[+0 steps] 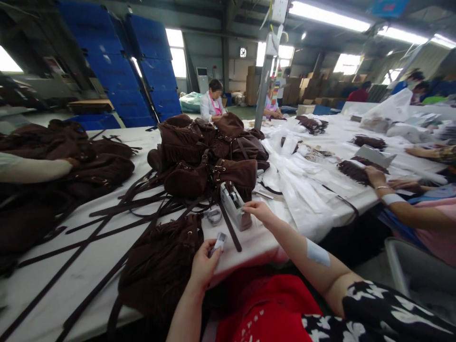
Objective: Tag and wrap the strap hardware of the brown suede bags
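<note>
My left hand (206, 261) is closed with thumb and fingers on a small grey-and-white label (220, 241), above the table's near edge. My right hand (259, 211) reaches to the side of a grey tape dispenser (235, 209). Its fingertips are pinched together there, on what looks like a clear piece of tape, hard to see at this size. A roll of clear tape (213, 216) lies left of the dispenser. Beside my left hand rests a dark brown fringed bag (160, 261). One brown strap (231, 228) runs along the dispenser's left side.
Behind the dispenser rises a heap of brown bags (188, 175), with long straps spread leftward over the white table (89, 275). A co-worker's arm (35, 168) reaches into more bags at left. White plastic bags (299, 175) and another co-worker's hand (375, 176) are at right. A metal post (263, 90) stands beyond.
</note>
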